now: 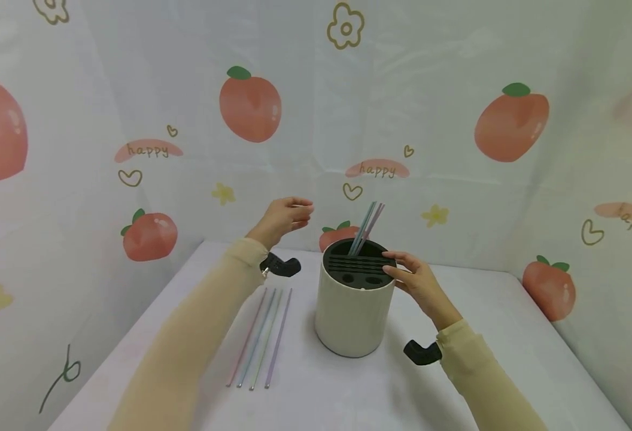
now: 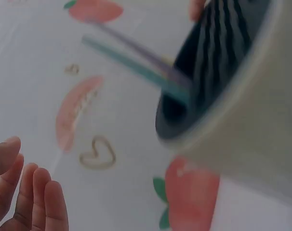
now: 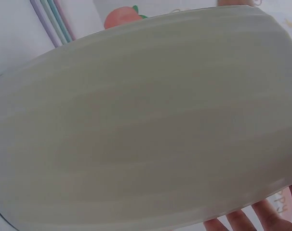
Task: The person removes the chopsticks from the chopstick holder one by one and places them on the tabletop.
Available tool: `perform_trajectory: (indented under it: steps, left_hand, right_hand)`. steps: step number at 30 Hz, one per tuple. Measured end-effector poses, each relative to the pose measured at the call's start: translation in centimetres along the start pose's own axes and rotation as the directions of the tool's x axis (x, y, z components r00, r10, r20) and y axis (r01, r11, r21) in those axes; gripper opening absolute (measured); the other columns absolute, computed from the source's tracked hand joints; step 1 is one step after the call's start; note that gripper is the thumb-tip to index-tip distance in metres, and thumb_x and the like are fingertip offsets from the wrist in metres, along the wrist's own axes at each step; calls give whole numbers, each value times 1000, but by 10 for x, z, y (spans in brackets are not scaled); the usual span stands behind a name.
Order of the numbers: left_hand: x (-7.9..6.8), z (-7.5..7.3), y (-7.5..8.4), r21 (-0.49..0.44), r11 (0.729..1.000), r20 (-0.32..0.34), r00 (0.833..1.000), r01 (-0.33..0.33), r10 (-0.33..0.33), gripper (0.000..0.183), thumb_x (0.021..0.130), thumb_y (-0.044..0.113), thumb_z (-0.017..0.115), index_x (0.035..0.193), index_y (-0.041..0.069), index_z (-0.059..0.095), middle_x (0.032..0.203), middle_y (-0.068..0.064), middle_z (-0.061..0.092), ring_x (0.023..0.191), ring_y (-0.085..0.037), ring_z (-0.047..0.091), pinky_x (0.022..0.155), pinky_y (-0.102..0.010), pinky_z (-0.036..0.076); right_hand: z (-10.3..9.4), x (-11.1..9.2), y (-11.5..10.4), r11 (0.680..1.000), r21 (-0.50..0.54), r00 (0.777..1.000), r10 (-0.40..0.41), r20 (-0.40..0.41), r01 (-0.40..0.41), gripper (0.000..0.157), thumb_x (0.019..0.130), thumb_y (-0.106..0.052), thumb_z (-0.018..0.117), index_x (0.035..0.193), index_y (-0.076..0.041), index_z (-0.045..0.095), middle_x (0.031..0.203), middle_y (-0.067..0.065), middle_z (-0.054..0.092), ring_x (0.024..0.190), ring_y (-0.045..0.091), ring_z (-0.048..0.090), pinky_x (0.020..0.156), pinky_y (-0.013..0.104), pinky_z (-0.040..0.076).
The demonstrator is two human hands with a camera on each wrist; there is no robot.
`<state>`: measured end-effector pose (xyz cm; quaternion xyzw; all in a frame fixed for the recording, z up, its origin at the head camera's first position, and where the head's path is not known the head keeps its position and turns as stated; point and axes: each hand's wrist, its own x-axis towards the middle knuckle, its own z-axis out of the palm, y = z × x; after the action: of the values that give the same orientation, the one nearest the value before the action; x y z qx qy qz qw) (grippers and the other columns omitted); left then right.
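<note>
A cream cylindrical holder (image 1: 352, 317) with a black slotted top (image 1: 355, 264) stands upright on the table. Thin teal sticks (image 1: 362, 228) and pinkish-purple sticks (image 1: 374, 220) lean out of its large back opening. My left hand (image 1: 286, 216) is raised to the left of the holder, fingers extended and holding nothing; its fingers (image 2: 42, 199) show apart from the holder in the left wrist view. My right hand (image 1: 415, 281) rests thumb and fingertips on the holder's right rim. Its fingers (image 3: 240, 220) appear along the holder's edge in the right wrist view.
Several thin sticks (image 1: 259, 341) in pink, blue, green and purple, with silvery near ends, lie side by side left of the holder on the white table (image 1: 337, 401). A fruit-printed sheet (image 1: 294, 161) hangs behind and beside the table.
</note>
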<state>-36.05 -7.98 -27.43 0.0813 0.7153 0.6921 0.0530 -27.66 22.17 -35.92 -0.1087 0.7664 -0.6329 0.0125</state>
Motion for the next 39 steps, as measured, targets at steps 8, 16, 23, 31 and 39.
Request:
perform_trajectory:
  steps: [8,16,23,31,39]
  left_hand:
    - [11,59,17,70,998,112,994,3,-11,31,93,8,64,122,-2,60,123,-19,61,110,-31,61,97,-37,52]
    - [18,81,6,141,990,152,987,23,-45,29,91,1,64,118,-8,60,125,-24,61,111,-35,61,100,-43,50]
    - [15,87,2,199,980,180,983,11,-48,29,91,-3,63,118,-9,60,123,-25,61,101,-27,64,96,-40,52]
    - [15,90,6,246,969,189,982,-23,-25,27,90,-3,64,115,-9,60,117,-23,62,104,-31,65,93,-38,54]
    - [10,73,32,3,991,126,983,-134,132,24,91,0,63,114,-7,60,113,-18,63,106,-33,63,92,-39,55]
  right_hand:
    - [3,1,0,1000,16,1000,-11,9,10,52,95,-25,63,139,-2,46,141,14,42,107,3,58,107,42,43]
    - [6,2,1,1000,21,1000,-13,19,12,51,95,-24,63,139,-2,47,141,15,43,109,5,57,109,46,40]
    - [6,3,1,1000,25,1000,-2,25,1,52,94,-25,64,139,-4,48,144,14,42,113,8,55,109,46,41]
    - [5,3,1,1000,19,1000,-4,20,3,52,94,-26,65,139,-5,48,145,13,42,115,10,55,109,47,40]
    - [1,0,0,1000,3,1000,-5,0,5,51,94,-25,65,138,-4,48,145,13,41,114,11,55,109,48,40]
